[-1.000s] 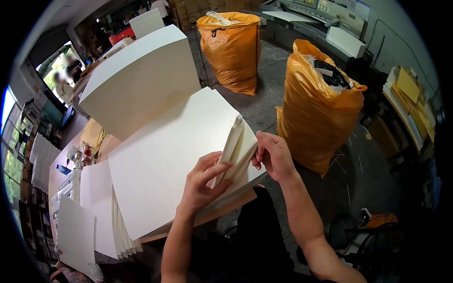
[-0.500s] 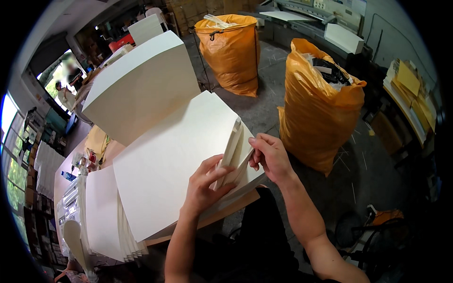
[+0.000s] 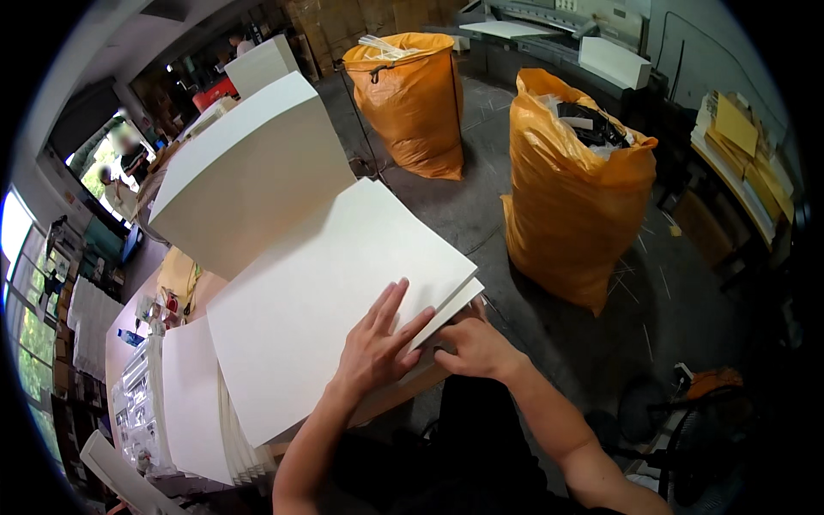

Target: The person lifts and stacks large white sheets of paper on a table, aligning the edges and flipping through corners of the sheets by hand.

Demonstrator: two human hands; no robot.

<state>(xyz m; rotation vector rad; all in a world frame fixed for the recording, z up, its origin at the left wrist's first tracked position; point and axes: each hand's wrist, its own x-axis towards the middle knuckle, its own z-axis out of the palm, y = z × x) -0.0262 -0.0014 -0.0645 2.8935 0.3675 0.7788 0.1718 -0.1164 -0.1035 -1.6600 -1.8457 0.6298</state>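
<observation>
A broad stack of large white paper sheets lies on the table in front of me, its near right edge stepped where the upper sheets sit back from the lower ones. My left hand rests on that edge, palm down, fingers stretched out over the top sheet. At the near right corner, my right hand is curled around the edge of the lower sheets. Its fingertips are partly hidden by the paper.
Behind the sheets rises a tall white paper stack. Fanned white sheets and plastic-wrapped packs lie to the left. Two full orange sacks stand on the floor beyond, the nearer sack to the right. People are far off at left.
The sheet edges that were lifted and bent between my hands now lie flat. My right hand has moved down and nearer to the left hand, which has flattened out on the top sheet.
</observation>
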